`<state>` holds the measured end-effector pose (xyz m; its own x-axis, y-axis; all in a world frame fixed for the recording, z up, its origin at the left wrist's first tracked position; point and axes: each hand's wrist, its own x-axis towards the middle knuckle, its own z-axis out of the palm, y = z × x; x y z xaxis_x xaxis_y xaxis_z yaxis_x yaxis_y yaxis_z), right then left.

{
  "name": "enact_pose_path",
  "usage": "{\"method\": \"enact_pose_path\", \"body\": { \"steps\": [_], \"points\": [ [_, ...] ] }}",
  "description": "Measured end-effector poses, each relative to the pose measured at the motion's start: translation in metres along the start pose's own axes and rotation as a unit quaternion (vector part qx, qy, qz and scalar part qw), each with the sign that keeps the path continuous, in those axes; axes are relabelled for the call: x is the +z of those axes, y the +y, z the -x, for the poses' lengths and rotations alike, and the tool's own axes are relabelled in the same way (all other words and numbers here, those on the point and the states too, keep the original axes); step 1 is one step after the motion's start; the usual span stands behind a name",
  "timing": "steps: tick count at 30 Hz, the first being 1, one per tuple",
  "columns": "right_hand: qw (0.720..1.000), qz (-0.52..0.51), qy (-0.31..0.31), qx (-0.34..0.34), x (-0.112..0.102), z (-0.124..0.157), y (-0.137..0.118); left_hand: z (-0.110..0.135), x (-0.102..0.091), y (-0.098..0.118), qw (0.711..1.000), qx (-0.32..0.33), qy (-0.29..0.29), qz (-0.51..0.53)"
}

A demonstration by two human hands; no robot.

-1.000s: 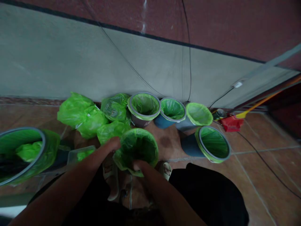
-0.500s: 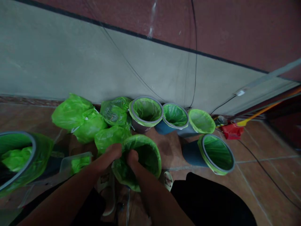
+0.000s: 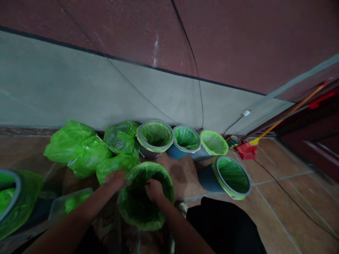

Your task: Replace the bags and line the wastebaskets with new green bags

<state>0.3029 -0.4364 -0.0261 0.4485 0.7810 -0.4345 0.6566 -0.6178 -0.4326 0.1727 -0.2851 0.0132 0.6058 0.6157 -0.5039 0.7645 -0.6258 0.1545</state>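
Note:
A small bin lined with a green plastic bag (image 3: 141,208) sits on the floor right in front of me. My left hand (image 3: 116,178) is closed on the bag's edge at the bin's left rim. Just inside the opening, my right hand (image 3: 153,188) is closed on the liner near the upper middle of the rim. Both forearms reach in from the bottom of the view.
Three lined bins (image 3: 155,135) stand along the wall, and a fourth (image 3: 230,174) lies tilted at the right. Filled green bags (image 3: 79,150) pile at the left beside a larger lined bin (image 3: 10,197). A red dustpan (image 3: 246,150) and cables lie at the right.
The view has tilted up and shifted right. My hands have moved apart slightly: the left stays at the rim and the right has gone further into the liner's opening.

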Motion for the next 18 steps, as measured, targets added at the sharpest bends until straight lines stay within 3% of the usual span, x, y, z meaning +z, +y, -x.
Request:
{"method": "enact_pose_path", "body": {
  "steps": [3, 5, 8, 9, 11, 12, 14, 16, 18],
  "points": [
    [1.0, -0.002, 0.024, -0.019, -0.012, 0.017, 0.005, 0.024, -0.016, 0.015, 0.999, 0.02, 0.021, -0.018],
    [0.998, 0.034, -0.021, -0.044, -0.009, 0.032, 0.006, 0.046, -0.013, 0.031, 0.997, 0.071, 0.025, -0.021],
    [0.98, 0.107, -0.157, -0.066, -0.002, 0.049, 0.006, 0.075, 0.019, 0.056, 0.979, 0.202, -0.027, -0.028],
    [0.976, 0.113, -0.172, -0.072, -0.004, 0.05, 0.006, 0.082, 0.035, 0.061, 0.972, 0.223, -0.066, -0.042],
    [0.985, 0.093, -0.12, -0.087, -0.018, 0.043, 0.006, 0.091, 0.067, 0.068, 0.963, 0.209, -0.152, -0.079],
    [0.992, 0.064, -0.044, -0.095, -0.032, 0.034, 0.006, 0.093, 0.081, 0.069, 0.957, 0.202, -0.188, -0.093],
    [0.994, 0.056, 0.045, -0.084, -0.066, 0.008, 0.007, 0.097, 0.1, 0.068, 0.96, 0.183, -0.186, -0.106],
    [0.988, 0.067, 0.131, -0.053, -0.101, -0.025, 0.009, 0.1, 0.105, 0.068, 0.963, 0.179, -0.171, -0.104],
    [0.984, 0.077, 0.151, -0.056, -0.127, -0.057, 0.012, 0.103, 0.098, 0.07, 0.964, 0.178, -0.173, -0.095]
  ]
}}
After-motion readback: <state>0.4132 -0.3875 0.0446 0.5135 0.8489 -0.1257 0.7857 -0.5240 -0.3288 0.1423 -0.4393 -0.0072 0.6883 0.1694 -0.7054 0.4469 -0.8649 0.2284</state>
